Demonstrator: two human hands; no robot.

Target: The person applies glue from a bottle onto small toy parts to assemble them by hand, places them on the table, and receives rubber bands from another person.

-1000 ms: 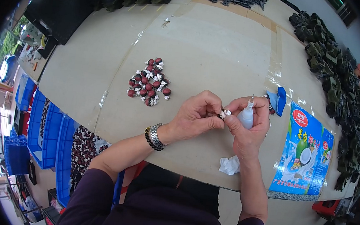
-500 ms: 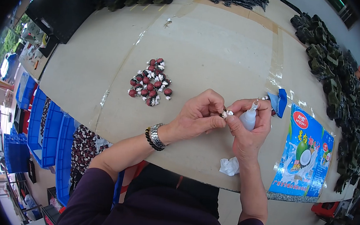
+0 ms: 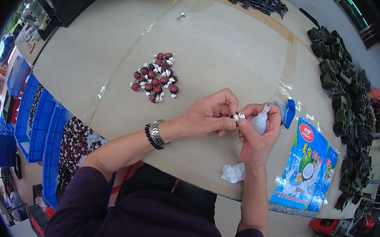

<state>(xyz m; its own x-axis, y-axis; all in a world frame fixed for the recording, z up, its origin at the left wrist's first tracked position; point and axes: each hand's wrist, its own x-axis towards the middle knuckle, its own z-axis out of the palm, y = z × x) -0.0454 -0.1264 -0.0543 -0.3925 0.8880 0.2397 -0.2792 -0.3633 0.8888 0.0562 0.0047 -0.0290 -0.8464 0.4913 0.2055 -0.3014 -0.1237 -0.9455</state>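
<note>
Trinket [image 3: 240, 117], white and knobbly, is pinched over the table's [image 3: 224, 40] near side by left hand [image 3: 210, 114] and right hand [image 3: 259, 136]; likely light, stiff, best gripped by its edges. The latter also clasps a squeeze bottle [image 3: 259, 122], probably soft-walled.

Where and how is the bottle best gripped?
The bottle is probably best gripped round its wide body from the near right, where the right hand holds it; its nozzle narrows to a thin tip, better left free.

On the table [image 3: 222, 58], piled pieces [image 3: 155, 89] lie at ten o'clock from the right hand [image 3: 261, 140], a tissue [image 3: 234, 173] at seven.
</note>
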